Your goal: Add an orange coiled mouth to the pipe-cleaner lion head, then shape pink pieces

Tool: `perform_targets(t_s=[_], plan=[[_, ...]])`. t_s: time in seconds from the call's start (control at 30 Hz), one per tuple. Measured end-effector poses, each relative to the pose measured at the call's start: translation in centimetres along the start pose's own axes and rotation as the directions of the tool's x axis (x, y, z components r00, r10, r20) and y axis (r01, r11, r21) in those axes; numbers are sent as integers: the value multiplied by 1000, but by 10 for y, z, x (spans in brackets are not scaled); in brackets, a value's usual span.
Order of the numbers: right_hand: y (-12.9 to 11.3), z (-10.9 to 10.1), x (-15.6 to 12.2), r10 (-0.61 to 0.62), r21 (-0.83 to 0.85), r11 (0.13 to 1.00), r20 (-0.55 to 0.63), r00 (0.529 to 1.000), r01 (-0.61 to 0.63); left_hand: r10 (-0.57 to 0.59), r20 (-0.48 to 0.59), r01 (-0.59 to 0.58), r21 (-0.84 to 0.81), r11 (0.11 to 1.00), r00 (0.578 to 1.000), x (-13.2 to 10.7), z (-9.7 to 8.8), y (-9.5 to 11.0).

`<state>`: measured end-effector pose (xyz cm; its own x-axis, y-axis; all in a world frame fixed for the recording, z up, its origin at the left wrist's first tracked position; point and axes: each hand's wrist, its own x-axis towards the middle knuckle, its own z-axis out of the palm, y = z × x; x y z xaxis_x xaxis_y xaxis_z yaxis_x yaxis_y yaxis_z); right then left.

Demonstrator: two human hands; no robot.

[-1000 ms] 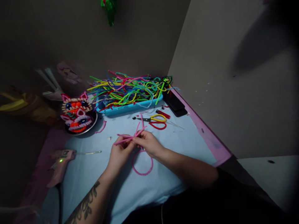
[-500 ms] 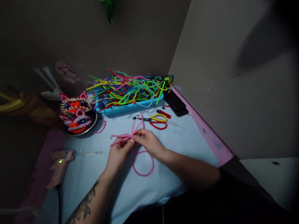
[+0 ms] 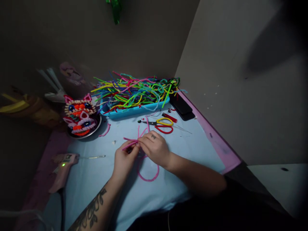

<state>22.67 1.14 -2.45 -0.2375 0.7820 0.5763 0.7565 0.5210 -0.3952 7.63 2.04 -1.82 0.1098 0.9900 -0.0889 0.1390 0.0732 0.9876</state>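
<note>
My left hand (image 3: 124, 159) and my right hand (image 3: 155, 147) meet over the light blue table cover (image 3: 101, 179), both pinched on a bundle of pink pipe cleaners (image 3: 132, 141). Loose pink ends stick out to the left and up past my fingers. A pink loop (image 3: 148, 175) of the same pipe cleaner hangs below my hands and rests on the cover, partly hidden by my right hand.
A blue tray (image 3: 134, 110) heaped with coloured pipe cleaners stands at the back. Scissors (image 3: 161, 124) with red and yellow handles and a red lighter (image 3: 169, 117) lie before it. A pipe-cleaner lion head (image 3: 80, 116) sits left; a pink glue gun (image 3: 63, 168) lies near left. A wall closes the right.
My right hand has turned over the bundle, its back now facing up and covering the loop's top. The loose pink ends have shifted slightly.
</note>
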Motion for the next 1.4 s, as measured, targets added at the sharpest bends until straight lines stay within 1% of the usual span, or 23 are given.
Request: perform_targets(t_s=[0.2,0.37,0.57,0.8,0.97,1.13,1.23,1.3,1.33,1.37,1.4], plan=[[2,2,0,-31,-21,999,-12,999,31,-11,6,11,15,1000,1000,1,0,-3],[1,4,-2,-32,-60,998,7,999,33,20,15,-21,77,997,1000,0,0,-2],[-5,6,-1,-38,-142,989,-34,999,33,21,-40,-17,94,995,999,-1,2,-1],[-10,10,1,-61,-212,977,-112,992,36,-77,-91,84,80,993,993,-3,5,-3],[-11,11,2,-64,-221,975,-123,990,36,-73,-109,81,73,994,991,-2,5,-7],[-10,12,0,-43,-214,976,-92,995,23,-52,-119,59,54,997,992,-2,6,-10],[-9,12,0,-20,-168,986,-74,997,8,-57,-107,57,-7,998,993,-2,7,-11],[-7,12,1,27,-53,998,-73,997,-31,-55,-90,48,-73,996,994,-2,5,-9],[-6,12,2,86,36,996,-89,992,-83,-58,-76,50,-109,993,995,-1,4,-7],[-4,12,3,175,138,977,-109,978,-160,-64,-74,52,-143,988,995,0,3,-4],[-2,12,4,290,243,936,-126,949,-254,-72,-85,56,-173,983,994,0,1,-2]])
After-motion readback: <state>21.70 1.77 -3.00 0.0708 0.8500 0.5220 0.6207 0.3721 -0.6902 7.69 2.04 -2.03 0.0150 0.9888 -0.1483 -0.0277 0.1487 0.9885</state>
